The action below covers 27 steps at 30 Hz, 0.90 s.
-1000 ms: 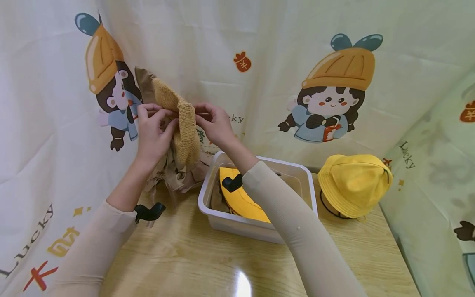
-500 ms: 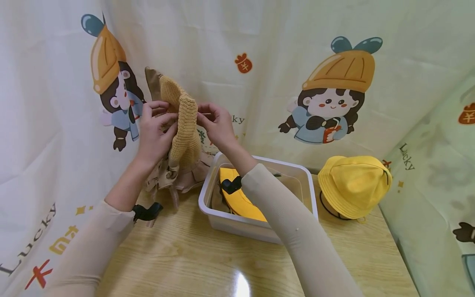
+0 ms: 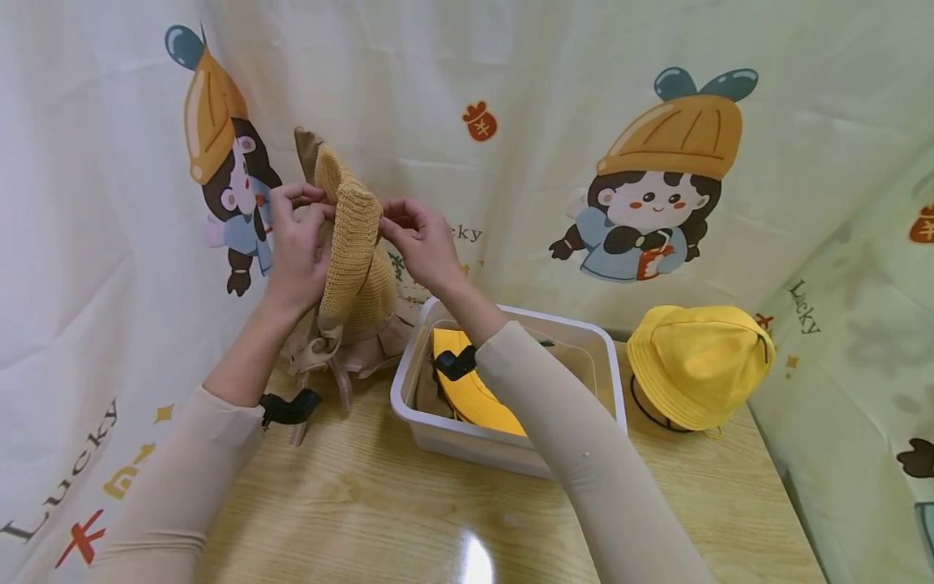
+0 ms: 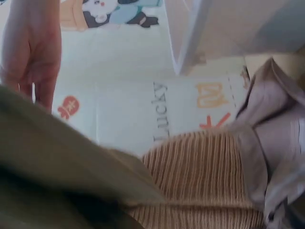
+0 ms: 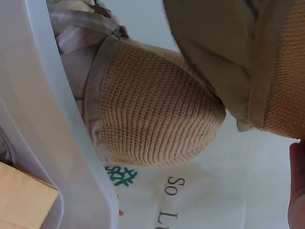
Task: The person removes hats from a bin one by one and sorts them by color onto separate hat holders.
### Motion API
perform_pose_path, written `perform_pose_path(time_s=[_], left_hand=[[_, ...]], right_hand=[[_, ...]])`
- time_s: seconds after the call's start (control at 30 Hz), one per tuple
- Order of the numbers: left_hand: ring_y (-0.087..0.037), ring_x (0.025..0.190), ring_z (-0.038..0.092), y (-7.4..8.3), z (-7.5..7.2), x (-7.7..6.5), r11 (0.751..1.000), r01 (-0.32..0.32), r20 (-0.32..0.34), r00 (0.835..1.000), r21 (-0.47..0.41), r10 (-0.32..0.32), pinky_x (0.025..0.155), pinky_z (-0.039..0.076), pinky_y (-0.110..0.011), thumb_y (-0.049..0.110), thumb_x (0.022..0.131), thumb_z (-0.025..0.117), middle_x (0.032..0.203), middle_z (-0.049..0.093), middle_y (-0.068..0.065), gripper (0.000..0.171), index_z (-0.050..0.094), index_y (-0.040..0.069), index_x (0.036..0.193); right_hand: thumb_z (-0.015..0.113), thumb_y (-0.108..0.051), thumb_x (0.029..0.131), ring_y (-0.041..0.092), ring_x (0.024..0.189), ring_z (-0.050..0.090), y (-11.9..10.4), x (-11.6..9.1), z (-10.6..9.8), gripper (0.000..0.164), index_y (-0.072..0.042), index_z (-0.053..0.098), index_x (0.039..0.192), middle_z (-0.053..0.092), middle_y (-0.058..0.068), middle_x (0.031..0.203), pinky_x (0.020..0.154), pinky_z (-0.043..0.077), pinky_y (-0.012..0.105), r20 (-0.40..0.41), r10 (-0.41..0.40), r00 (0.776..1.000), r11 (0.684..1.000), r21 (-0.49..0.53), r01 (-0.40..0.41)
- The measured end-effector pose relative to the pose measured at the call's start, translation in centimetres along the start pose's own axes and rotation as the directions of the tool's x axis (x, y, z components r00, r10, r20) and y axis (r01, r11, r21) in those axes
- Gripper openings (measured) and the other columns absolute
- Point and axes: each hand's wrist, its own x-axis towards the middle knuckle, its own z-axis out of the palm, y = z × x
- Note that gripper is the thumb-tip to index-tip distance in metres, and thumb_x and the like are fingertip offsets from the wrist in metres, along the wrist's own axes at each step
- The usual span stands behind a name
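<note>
A tan knitted hat with a brown cloth brim is held up between both hands. My left hand pinches its left side, and my right hand pinches its right edge between thumb and fingers. Just below is a second ribbed knitted hat, with a pinkish cloth brim and hanging ties. The held hat overlaps this lower one in the head view. Up close, the left wrist view blurs the held hat's cloth.
A white plastic bin stands right of the knitted hats, with a yellow cloth piece inside. Farther right, a yellow bucket hat sits on a dark wire stand. A printed curtain encloses the wooden table.
The held knitted hat has turned, so more of its ribbed side faces me and the lower hat shows beneath. My left hand has shifted slightly up; my right hand stays nearly in place.
</note>
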Motion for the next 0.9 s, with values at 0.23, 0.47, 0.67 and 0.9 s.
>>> perform_pose_path(time_s=[0.23, 0.47, 0.67, 0.9], left_hand=[[-0.036, 0.128, 0.043, -0.5, -1.3, 0.4, 1.0, 0.021, -0.064, 0.998, 0.022, -0.019, 0.103, 0.04, -0.045, 0.004, 0.102, 0.046, 0.128, 0.04, -0.031, 0.017, 0.051, -0.011, 0.096], [-0.04, 0.107, 0.057, -0.2, -2.6, 0.5, 0.991, 0.116, -0.076, 0.991, 0.073, -0.11, 0.087, 0.044, -0.049, 0.008, 0.104, 0.043, 0.114, 0.053, -0.028, 0.018, 0.048, -0.01, 0.102], [-0.031, 0.072, 0.052, 0.0, -2.0, 0.1, 0.993, 0.113, -0.111, 0.988, 0.042, -0.108, 0.069, 0.041, -0.038, 0.008, 0.106, 0.039, 0.085, 0.053, -0.023, 0.021, 0.047, -0.011, 0.106], [-0.006, 0.072, 0.045, -0.8, -2.5, 0.1, 0.999, 0.017, -0.173, 0.985, -0.048, -0.025, 0.07, 0.033, -0.017, 0.049, 0.099, 0.041, 0.083, 0.056, -0.022, 0.06, 0.054, -0.008, 0.111]], right_hand=[[0.06, -0.008, 0.1, 0.02, 0.096, 0.065, -0.2, 0.3, -0.9, 0.017, -0.001, 0.065, 0.114, 0.067, 0.012, 0.109, 0.086, 0.056, 0.029, -0.052, -0.02, 0.998, 1.0, -0.017, 0.019], [0.061, -0.009, 0.099, 0.02, 0.095, 0.065, 0.1, 0.3, -1.0, 0.016, -0.001, 0.066, 0.112, 0.068, 0.011, 0.106, 0.081, 0.055, 0.026, -0.086, -0.077, 0.993, 0.995, -0.073, 0.071], [0.062, -0.01, 0.099, 0.014, 0.095, 0.065, -0.6, 0.3, -0.2, 0.014, -0.002, 0.067, 0.109, 0.069, 0.009, 0.103, 0.078, 0.056, 0.024, -0.124, -0.181, 0.976, 0.976, -0.141, 0.163], [0.063, -0.008, 0.098, 0.012, 0.094, 0.065, -1.2, 0.5, -0.6, 0.01, -0.002, 0.067, 0.105, 0.069, 0.008, 0.101, 0.078, 0.057, 0.025, -0.15, -0.171, 0.974, 0.979, -0.139, 0.15]])
